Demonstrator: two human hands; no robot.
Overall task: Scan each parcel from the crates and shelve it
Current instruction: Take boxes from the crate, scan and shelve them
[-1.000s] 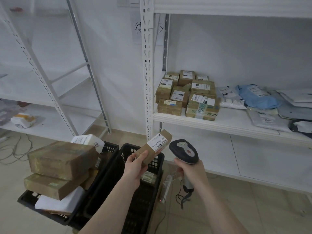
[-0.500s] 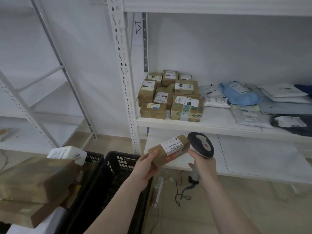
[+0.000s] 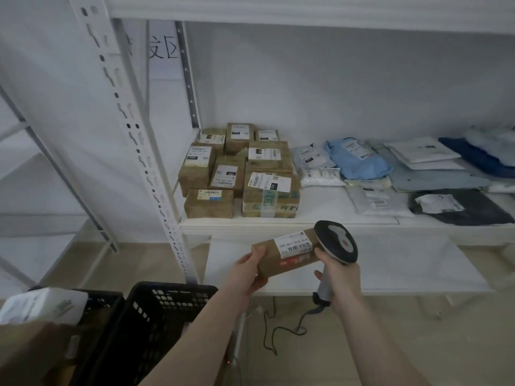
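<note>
Parcel gripped by left hand at one end, right hand gripping scanner at 3 o'clock, seemingly touching; it may slip or misread

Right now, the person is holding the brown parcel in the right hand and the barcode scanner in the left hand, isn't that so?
Not quite: the hands are swapped. In the head view, the left hand holds the brown parcel, and the right hand grips the barcode scanner.
</note>
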